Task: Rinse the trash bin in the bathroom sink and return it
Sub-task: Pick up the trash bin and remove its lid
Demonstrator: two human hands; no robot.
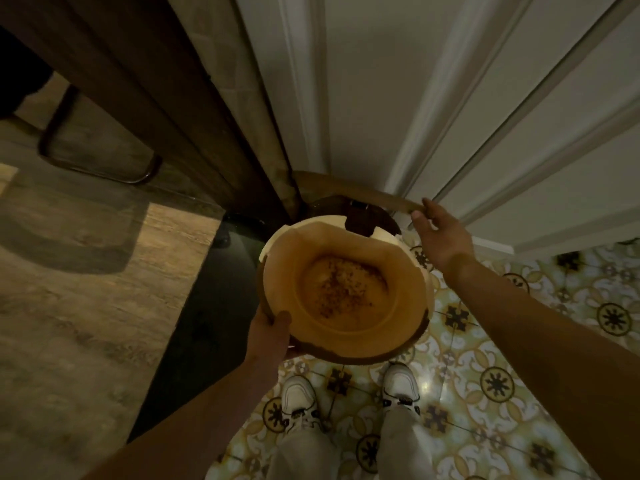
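A round tan trash bin (346,289) with a dark outer band is held up over the floor, seen from above. Brown specks and residue cover its inner bottom. My left hand (268,329) grips its near left rim, thumb inside. My right hand (434,233) is apart from the bin, fingers spread, near the bottom edge of a white panelled door (485,116). A dark piece (367,221), perhaps the bin's lid or outer shell, shows just behind the rim.
I stand on patterned yellow tiles (485,358), white shoes (299,400) below the bin. A dark threshold strip (207,306) separates the tiles from wood flooring (86,306) on the left. A dark door frame (173,98) rises ahead, with a metal chair leg (100,171) beyond.
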